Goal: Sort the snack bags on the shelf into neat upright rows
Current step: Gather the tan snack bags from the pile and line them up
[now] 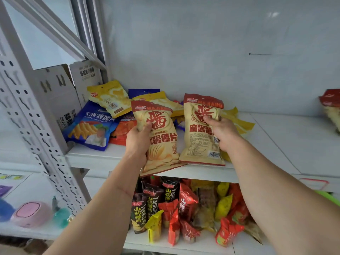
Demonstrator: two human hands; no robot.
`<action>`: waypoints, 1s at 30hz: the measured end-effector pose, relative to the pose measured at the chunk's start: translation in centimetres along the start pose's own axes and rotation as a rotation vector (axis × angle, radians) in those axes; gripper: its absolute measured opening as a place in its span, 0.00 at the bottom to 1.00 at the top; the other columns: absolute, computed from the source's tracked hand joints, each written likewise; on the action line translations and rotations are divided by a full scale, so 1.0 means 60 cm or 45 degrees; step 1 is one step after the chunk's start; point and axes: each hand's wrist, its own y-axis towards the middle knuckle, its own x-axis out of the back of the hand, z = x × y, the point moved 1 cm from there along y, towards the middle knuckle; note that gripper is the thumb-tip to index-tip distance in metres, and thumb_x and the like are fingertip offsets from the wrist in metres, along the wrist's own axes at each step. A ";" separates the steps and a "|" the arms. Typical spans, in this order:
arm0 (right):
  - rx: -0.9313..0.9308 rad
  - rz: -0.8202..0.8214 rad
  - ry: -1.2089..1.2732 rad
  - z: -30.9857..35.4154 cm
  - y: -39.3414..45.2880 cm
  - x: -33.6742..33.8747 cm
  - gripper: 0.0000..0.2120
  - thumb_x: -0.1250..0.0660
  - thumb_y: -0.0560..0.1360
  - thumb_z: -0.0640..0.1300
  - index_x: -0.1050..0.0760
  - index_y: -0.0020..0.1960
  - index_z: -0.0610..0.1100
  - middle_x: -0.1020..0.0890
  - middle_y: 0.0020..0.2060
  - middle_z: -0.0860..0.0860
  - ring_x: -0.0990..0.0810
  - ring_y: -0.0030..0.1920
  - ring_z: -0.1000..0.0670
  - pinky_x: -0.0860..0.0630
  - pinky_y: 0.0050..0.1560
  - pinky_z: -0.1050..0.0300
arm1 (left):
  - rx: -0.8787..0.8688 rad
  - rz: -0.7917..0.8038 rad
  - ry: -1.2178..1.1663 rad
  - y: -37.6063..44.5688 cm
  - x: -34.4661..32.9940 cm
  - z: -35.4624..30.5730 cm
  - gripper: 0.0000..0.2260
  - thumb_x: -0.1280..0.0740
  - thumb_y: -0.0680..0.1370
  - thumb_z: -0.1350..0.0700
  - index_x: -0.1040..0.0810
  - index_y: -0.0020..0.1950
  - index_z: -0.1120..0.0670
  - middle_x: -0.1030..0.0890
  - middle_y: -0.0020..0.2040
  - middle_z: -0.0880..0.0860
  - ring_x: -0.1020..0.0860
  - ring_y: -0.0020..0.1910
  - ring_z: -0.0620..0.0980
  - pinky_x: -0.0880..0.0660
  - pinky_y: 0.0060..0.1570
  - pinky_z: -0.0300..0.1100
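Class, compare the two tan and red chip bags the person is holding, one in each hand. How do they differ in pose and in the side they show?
The left-hand bag tilts, its bottom edge hanging past the shelf front; the right-hand bag stands nearly upright on the shelf. The left-hand bag shows its picture front; the right-hand bag shows fine print and a barcode. The left hand grips its bag from the left edge, the right hand from the right. Both share the tan body, red top and large red character.

Far right of the right hand (223, 134), a red-topped bag (331, 105) is cut by the frame edge. Behind both hands, the blue packet (143, 92) is mostly hidden, its print perhaps too small to read.
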 end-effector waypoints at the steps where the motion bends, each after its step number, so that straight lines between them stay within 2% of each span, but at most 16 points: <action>1: -0.001 -0.018 0.006 0.001 -0.002 0.016 0.14 0.24 0.70 0.54 0.19 0.50 0.47 0.13 0.38 0.53 0.13 0.39 0.49 0.18 0.50 0.43 | 0.006 0.031 0.000 -0.007 -0.011 0.000 0.11 0.31 0.79 0.45 0.19 0.53 0.52 0.12 0.39 0.49 0.13 0.37 0.50 0.18 0.31 0.44; 5: 0.001 -0.094 0.029 0.002 -0.011 0.100 0.13 0.25 0.71 0.56 0.19 0.48 0.48 0.13 0.36 0.55 0.14 0.33 0.53 0.19 0.45 0.49 | 0.078 0.160 -0.039 -0.039 -0.070 0.006 0.12 0.29 0.78 0.46 0.19 0.53 0.53 0.12 0.41 0.53 0.13 0.40 0.55 0.16 0.39 0.53; 7: 0.004 -0.121 0.051 0.001 -0.015 0.152 0.13 0.25 0.71 0.55 0.19 0.47 0.47 0.13 0.36 0.55 0.14 0.33 0.53 0.20 0.45 0.50 | 0.104 0.232 -0.053 -0.059 -0.109 0.012 0.13 0.28 0.77 0.46 0.20 0.53 0.54 0.12 0.42 0.55 0.13 0.41 0.57 0.16 0.40 0.56; 11: 0.013 -0.188 0.097 -0.001 -0.023 0.262 0.11 0.24 0.71 0.53 0.19 0.46 0.46 0.13 0.35 0.55 0.14 0.32 0.53 0.21 0.42 0.52 | 0.137 0.354 -0.065 -0.109 -0.202 0.030 0.13 0.28 0.77 0.47 0.22 0.54 0.55 0.12 0.42 0.57 0.13 0.40 0.58 0.17 0.35 0.53; 15: 0.002 -0.248 0.098 -0.005 -0.026 0.377 0.11 0.24 0.71 0.53 0.18 0.46 0.47 0.13 0.36 0.54 0.14 0.34 0.53 0.20 0.45 0.50 | 0.158 0.454 -0.094 -0.161 -0.307 0.047 0.15 0.27 0.77 0.48 0.21 0.57 0.57 0.13 0.44 0.58 0.13 0.41 0.59 0.18 0.35 0.53; 20: 0.006 -0.317 0.085 -0.018 -0.024 0.520 0.12 0.24 0.71 0.54 0.19 0.46 0.47 0.13 0.35 0.55 0.14 0.35 0.52 0.21 0.42 0.53 | 0.200 0.545 -0.076 -0.224 -0.432 0.075 0.17 0.27 0.76 0.46 0.24 0.57 0.56 0.13 0.45 0.58 0.13 0.43 0.60 0.17 0.42 0.59; 25: 0.026 -0.398 0.091 -0.030 -0.012 0.642 0.10 0.25 0.71 0.53 0.19 0.45 0.48 0.14 0.35 0.57 0.15 0.38 0.52 0.24 0.38 0.55 | 0.183 0.607 -0.117 -0.279 -0.555 0.100 0.15 0.28 0.78 0.49 0.23 0.57 0.58 0.13 0.46 0.59 0.14 0.44 0.61 0.17 0.43 0.60; 30: 0.033 -0.456 0.046 -0.038 0.016 0.738 0.10 0.26 0.73 0.53 0.19 0.49 0.48 0.13 0.41 0.54 0.15 0.43 0.51 0.20 0.45 0.52 | 0.191 0.690 -0.101 -0.307 -0.662 0.109 0.14 0.29 0.79 0.49 0.21 0.57 0.58 0.13 0.46 0.60 0.13 0.43 0.61 0.17 0.40 0.57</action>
